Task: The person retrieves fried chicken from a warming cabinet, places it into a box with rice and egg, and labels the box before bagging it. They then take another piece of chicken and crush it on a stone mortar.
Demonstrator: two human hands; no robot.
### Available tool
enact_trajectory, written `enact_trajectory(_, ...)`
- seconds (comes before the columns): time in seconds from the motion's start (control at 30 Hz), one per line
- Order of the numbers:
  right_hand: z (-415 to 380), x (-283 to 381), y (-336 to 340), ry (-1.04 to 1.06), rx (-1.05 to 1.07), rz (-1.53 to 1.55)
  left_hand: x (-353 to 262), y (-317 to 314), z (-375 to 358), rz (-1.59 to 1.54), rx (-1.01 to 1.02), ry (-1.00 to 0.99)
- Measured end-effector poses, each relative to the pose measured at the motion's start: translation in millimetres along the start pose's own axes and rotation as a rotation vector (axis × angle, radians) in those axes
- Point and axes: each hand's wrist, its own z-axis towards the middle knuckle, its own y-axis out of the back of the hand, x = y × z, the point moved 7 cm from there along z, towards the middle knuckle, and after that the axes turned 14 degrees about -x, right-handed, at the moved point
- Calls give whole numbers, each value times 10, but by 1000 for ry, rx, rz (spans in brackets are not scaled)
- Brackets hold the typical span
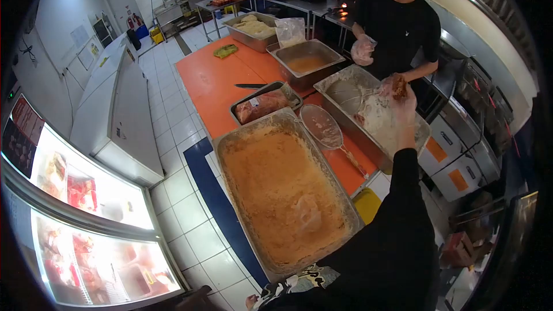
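My right hand [406, 116], in a whitish glove, reaches over the metal tray of white flour [377, 116] from the near side. Motion smears its fingers, and I cannot tell whether they hold anything. Just beyond it, a co-worker's hand is at a dark brown piece [399, 87]; whether my fingers touch that piece is unclear. A wire whisk [356, 97] lies in the flour tray. Nearer to me stands a large tray of orange powder [271, 175] with a pale, coated lump [306, 212] on it. My left hand does not show clearly.
A strainer [321, 126] lies between the trays. Beside it are a small tray of meat [262, 107] and a dark knife [249, 86]. Behind stand a tub of orange-brown liquid [306, 62] and a pale-filled tub [253, 26]. A co-worker [397, 23] stands opposite; a lit fridge [98, 224] is left.
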Motion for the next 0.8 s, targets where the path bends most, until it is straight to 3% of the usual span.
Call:
enact_trajectory(0.1, -494, -16, 129, 54, -197, -35, 20, 20, 7, 5, 4, -4)
enact_trajectory(0.17, -811, -85, 255, -46, 6, -97, 19, 21, -6, 7, 2, -12)
enact_trajectory(0.2, -871, -102, 379, -44, 5, -99, 19, 9, 8, 8, 3, -16)
enact_trajectory(0.27, -889, -79, 659, 157, 6, -467, -21, 38, -26, 7, -1, -24)
enact_trajectory(0.3, -850, -66, 736, 158, 0, -467, -3, 48, -6, 4, 1, -25)
enact_trajectory(0.37, -778, -115, 770, -44, 54, -192, 24, 75, 27, -3, 1, -31)
enact_trajectory(0.5, -662, -29, 610, -145, 128, -98, 29, 113, 36, -46, 1, -28)
enact_trajectory(0.6, -310, -42, 594, -265, 99, -225, 84, 165, 71, -64, -13, -23)
enact_trajectory(0.67, -152, -30, 600, -63, -249, -847, 80, 200, 9, -18, -30, -33)
enact_trajectory(0.8, 155, -246, 688, -108, -168, -855, 117, 276, -63, 29, -74, -33)
